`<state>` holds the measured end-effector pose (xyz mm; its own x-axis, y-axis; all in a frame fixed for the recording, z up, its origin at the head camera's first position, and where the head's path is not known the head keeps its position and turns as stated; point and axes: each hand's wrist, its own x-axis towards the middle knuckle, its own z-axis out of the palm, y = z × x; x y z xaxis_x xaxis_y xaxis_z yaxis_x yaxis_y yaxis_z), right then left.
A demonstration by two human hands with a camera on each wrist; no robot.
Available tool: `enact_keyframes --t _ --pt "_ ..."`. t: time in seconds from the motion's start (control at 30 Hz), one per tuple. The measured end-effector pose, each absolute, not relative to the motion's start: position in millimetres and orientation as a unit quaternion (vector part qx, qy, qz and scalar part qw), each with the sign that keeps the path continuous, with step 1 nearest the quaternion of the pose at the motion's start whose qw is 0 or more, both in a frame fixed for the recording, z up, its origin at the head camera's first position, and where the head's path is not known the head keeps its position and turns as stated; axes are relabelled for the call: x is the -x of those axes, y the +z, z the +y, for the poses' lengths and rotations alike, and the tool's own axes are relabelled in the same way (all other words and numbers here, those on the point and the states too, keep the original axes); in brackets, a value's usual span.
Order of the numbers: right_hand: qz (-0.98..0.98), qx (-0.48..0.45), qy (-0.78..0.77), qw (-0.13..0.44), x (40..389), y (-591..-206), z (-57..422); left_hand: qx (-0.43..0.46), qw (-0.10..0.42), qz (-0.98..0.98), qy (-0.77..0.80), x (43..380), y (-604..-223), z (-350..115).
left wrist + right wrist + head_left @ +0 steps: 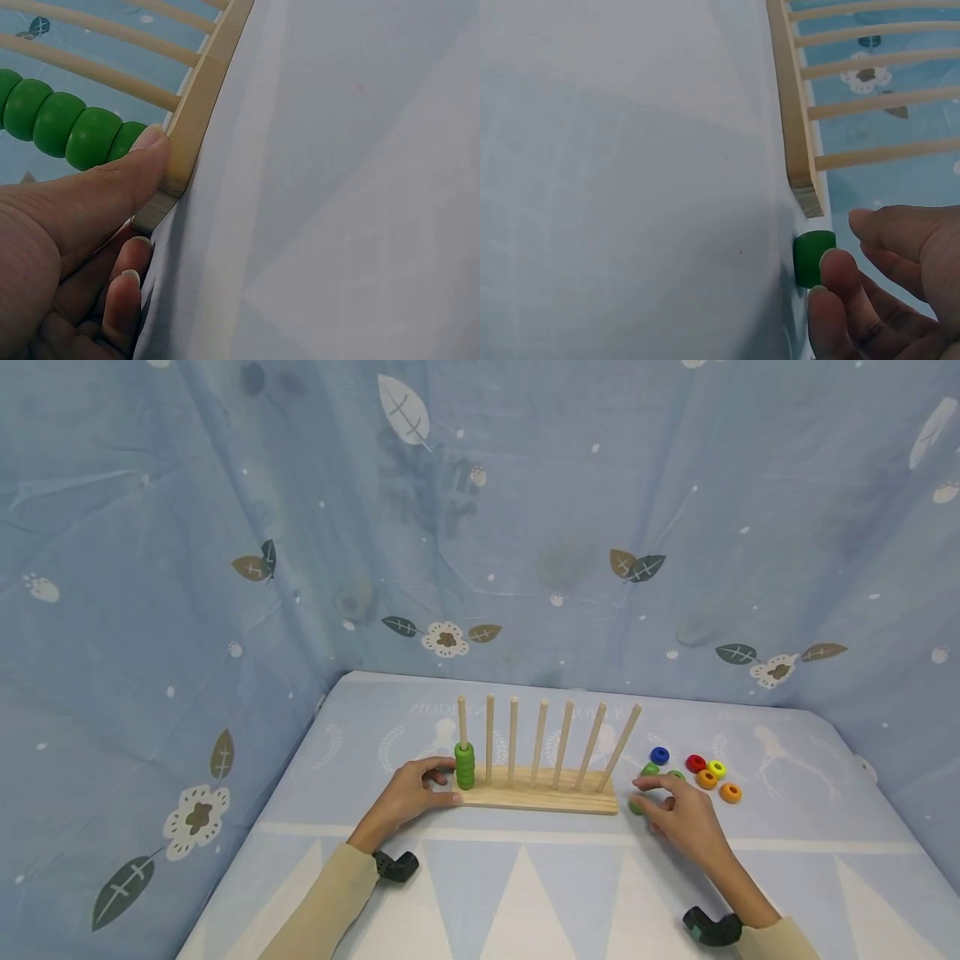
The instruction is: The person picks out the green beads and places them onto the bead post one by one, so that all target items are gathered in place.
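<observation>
A wooden peg stand [543, 801] with several upright pegs lies across the table in the head view. Green beads [465, 766] are stacked on its leftmost peg. My left hand [408, 791] holds the left end of the base, its thumb [150, 142] on the base beside the lowest bead and the other fingers curled round the end. Off the stand's right end, my right hand [684, 818] hovers at a loose green bead [811, 259] on the table. Its fingertips overlap that bead in the right wrist view, with thumb and fingers spread apart.
Past the right hand lie a blue bead [659, 756], a red bead [696, 763], a yellow bead [717, 769] and two orange beads [731, 792]. Two more green beads [649, 769] sit close behind that hand. A patterned blue curtain [555, 527] hangs behind the table.
</observation>
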<state>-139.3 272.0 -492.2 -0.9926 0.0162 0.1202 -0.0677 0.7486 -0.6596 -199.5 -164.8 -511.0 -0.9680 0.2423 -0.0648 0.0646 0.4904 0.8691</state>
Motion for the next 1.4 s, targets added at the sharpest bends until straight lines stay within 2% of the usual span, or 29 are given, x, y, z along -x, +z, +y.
enact_keyframes --t 0.53,1.4 --pt "-0.942 0.003 0.336 0.020 137.2 -498.4 274.6 -0.087 0.085 0.861 0.494 199.0 -509.8 -165.0" --pt "-0.939 0.017 0.342 0.018 135.6 -496.4 276.2 -0.087 0.091 0.862 0.491 198.7 -509.0 -164.7"
